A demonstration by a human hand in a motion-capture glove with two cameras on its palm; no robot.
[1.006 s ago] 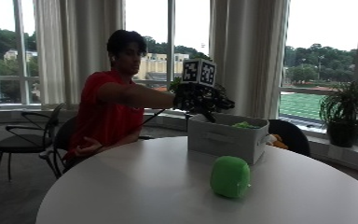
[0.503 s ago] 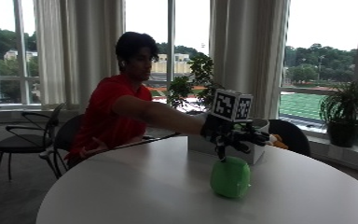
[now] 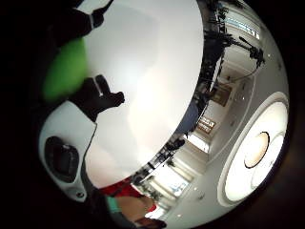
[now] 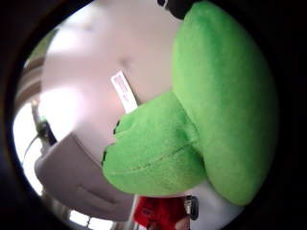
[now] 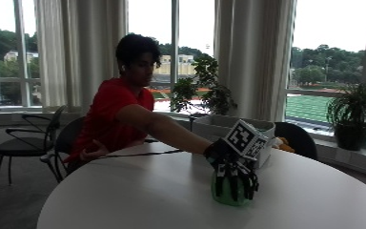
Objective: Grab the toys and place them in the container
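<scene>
A green plush toy (image 5: pixel 228 201) stands on the round white table (image 5: pixel 126 191), just in front of the grey fabric container (image 5: pixel 205 131). My gloved right hand (image 5: pixel 234 167) lies over the toy's top, its fingers curled down round the front and sides. The thumb side palm view is largely filled by the toy (image 4: pixel 216 110) with its white label (image 4: pixel 124 91), and the container (image 4: pixel 72 177) shows beyond it. The little finger side palm view has the toy (image 3: pixel 66 71) between black fingers over the tabletop (image 3: pixel 147 71).
Something orange (image 5: pixel 283 143) peeks out beside the container's far side. The person's bare left hand (image 5: pixel 94 151) rests at the table's far edge. Black chairs (image 5: pixel 24 143) stand to the left and potted plants (image 5: pixel 354 114) by the windows.
My right hand has come down from above the container and forward onto the green toy, and its fingers have wrapped over it. The toy still stands in the same spot.
</scene>
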